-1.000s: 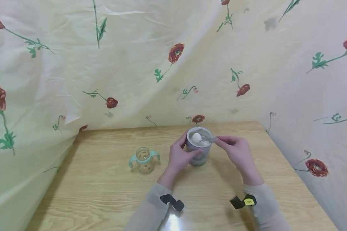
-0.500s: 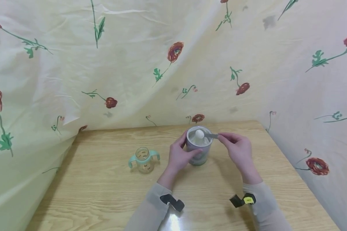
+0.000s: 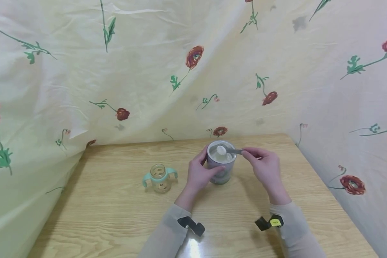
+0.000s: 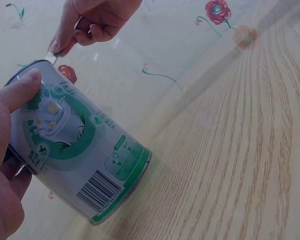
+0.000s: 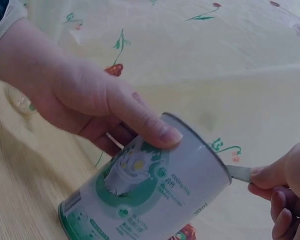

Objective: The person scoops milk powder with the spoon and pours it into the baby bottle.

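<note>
A white and green milk powder can (image 3: 220, 172) stands upright on the wooden table, its top open. My left hand (image 3: 200, 174) grips the can's left side, thumb across the front, as the left wrist view also shows on the printed can (image 4: 80, 145). Between thumb and fingers, my right hand (image 3: 265, 169) pinches the grey handle of a scoop (image 3: 221, 150). The white scoop bowl is inside the can's mouth, near the rim, and looks filled with white powder. In the right wrist view only the scoop handle (image 5: 240, 172) shows past the rim.
A clear baby bottle (image 3: 161, 181) with two mint-green handles and no lid stands left of the can on the wooden table (image 3: 116, 215). A flower-print cloth (image 3: 154, 71) hangs behind the table and along both sides.
The right hand first lifted the scoop slightly up and right, then brought it a little left and down, and the bowl's heap looks flatter. The left hand keeps its grip on the can.
</note>
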Motion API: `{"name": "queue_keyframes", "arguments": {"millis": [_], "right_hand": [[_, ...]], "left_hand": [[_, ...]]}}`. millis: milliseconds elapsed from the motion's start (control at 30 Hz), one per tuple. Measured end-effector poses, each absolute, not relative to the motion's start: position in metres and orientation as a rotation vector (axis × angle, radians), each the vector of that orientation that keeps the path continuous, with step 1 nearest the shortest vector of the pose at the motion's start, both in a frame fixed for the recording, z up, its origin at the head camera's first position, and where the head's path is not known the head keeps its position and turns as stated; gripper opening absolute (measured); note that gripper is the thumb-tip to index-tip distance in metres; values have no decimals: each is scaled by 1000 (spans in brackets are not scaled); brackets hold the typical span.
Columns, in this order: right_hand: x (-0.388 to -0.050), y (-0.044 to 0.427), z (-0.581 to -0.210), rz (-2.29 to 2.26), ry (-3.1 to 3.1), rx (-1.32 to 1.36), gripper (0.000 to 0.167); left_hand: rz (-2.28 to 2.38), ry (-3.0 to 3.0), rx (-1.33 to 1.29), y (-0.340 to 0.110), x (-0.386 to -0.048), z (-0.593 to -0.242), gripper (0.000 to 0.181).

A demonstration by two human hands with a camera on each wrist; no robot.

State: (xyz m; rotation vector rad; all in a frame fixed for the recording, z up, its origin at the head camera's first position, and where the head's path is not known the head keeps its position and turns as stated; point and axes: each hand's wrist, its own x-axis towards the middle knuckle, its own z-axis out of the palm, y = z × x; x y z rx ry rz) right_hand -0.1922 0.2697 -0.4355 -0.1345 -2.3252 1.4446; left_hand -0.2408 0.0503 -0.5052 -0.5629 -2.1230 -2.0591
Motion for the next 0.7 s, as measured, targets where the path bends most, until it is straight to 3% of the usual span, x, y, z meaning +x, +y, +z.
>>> {"name": "queue_keyframes", "arguments": {"millis": [700], "right_hand": [[-196,270,-441,1414,-2265,-74,17]], "left_hand": [[-2023,-2099,-606,50,-242,-506,89]]}}
